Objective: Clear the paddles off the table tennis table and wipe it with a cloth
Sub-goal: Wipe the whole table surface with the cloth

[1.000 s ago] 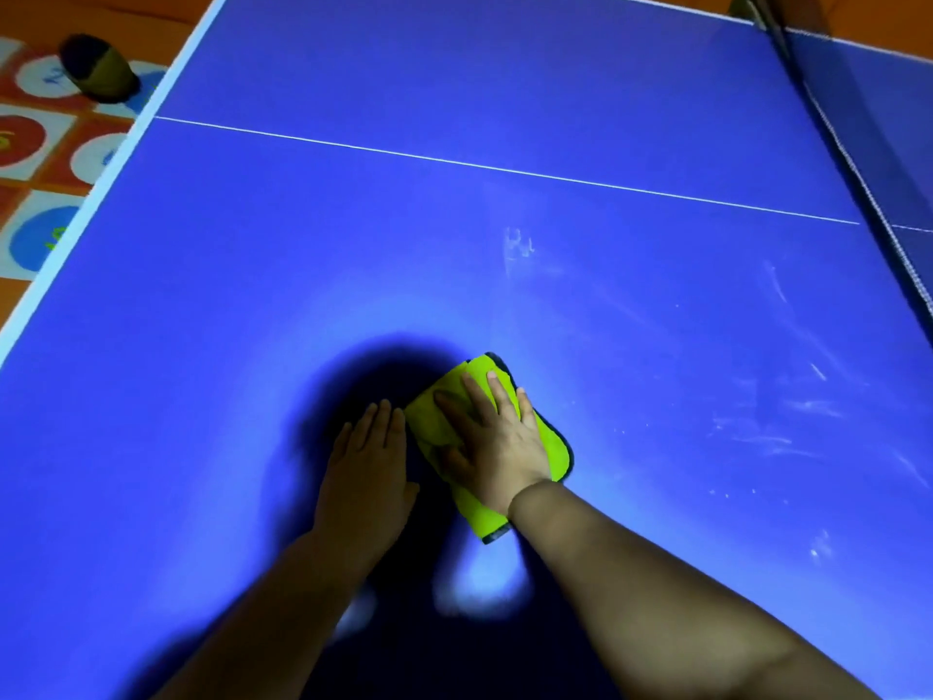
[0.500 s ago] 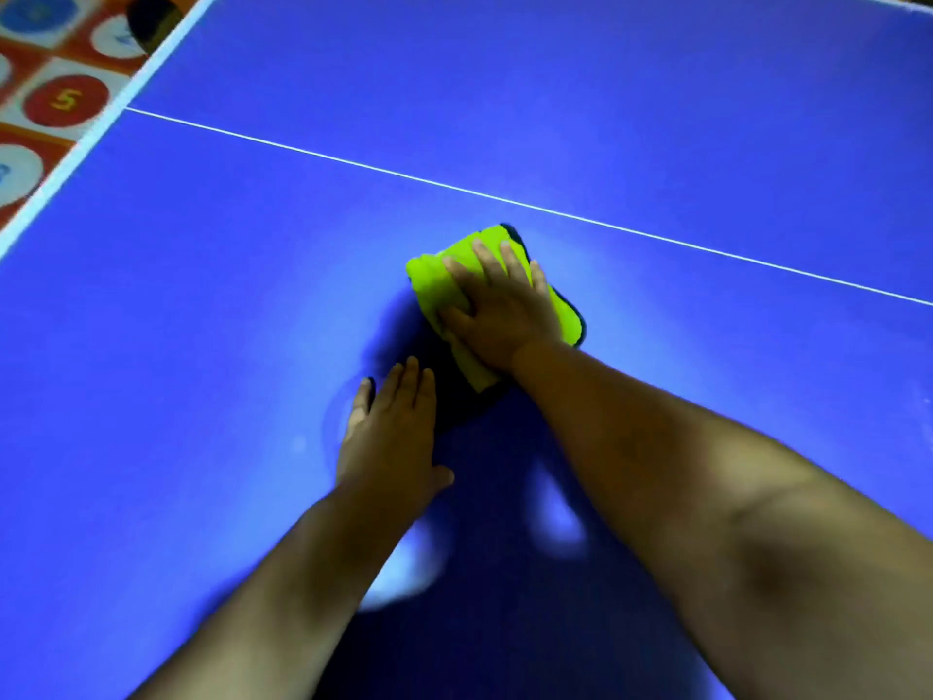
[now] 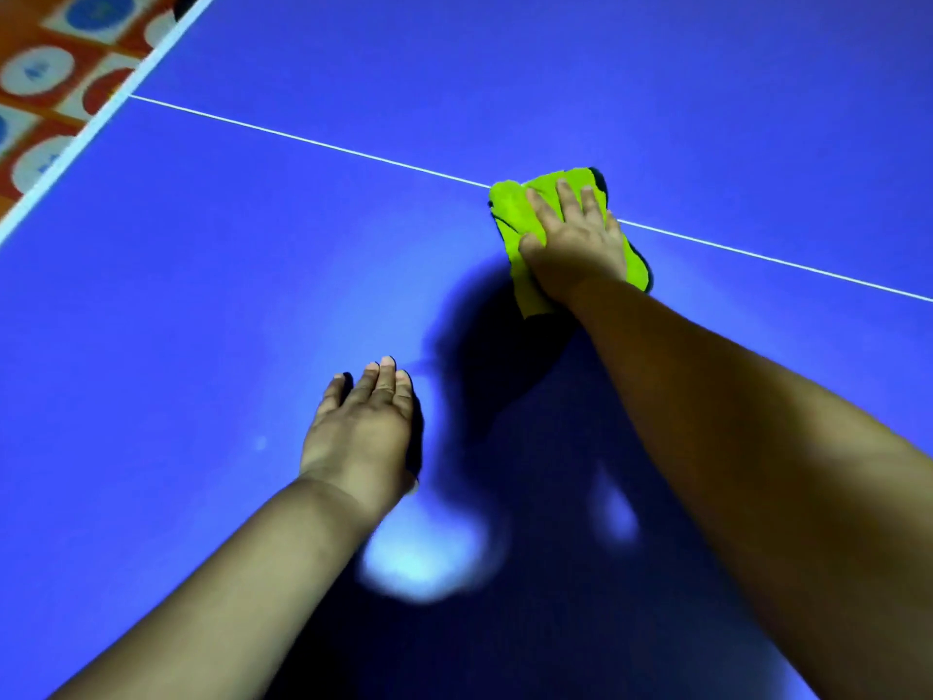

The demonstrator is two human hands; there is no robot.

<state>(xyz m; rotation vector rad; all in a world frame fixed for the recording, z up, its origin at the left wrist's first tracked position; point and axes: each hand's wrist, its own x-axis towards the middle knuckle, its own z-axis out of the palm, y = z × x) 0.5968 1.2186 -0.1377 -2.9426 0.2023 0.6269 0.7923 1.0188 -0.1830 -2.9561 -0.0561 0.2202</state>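
The green cloth (image 3: 512, 219) lies folded on the blue desk (image 3: 227, 305), right across the thin white line (image 3: 303, 138) that runs over the surface, and well away from the white-bordered edge at the upper left. Our right hand (image 3: 575, 245) lies flat on top of it, fingers straight and slightly spread, pressing down instead of gripping, with green showing past the fingertips and along the thumb side. Our left hand (image 3: 361, 431) rests palm down on bare desk nearer to us, fingers straight and together, holding nothing; it seems to be propping us as we lean over. Beyond the desk's left edge we see a patterned floor (image 3: 45, 78) of red squares and white circles. No paddle shows in this view, so we judge that wiping is the step in hand. To do it well, we should press evenly through the whole palm so the cloth stays flat and does not bunch, make long overlapping strokes toward the edges, and move the bracing hand off patches we have not yet wiped.
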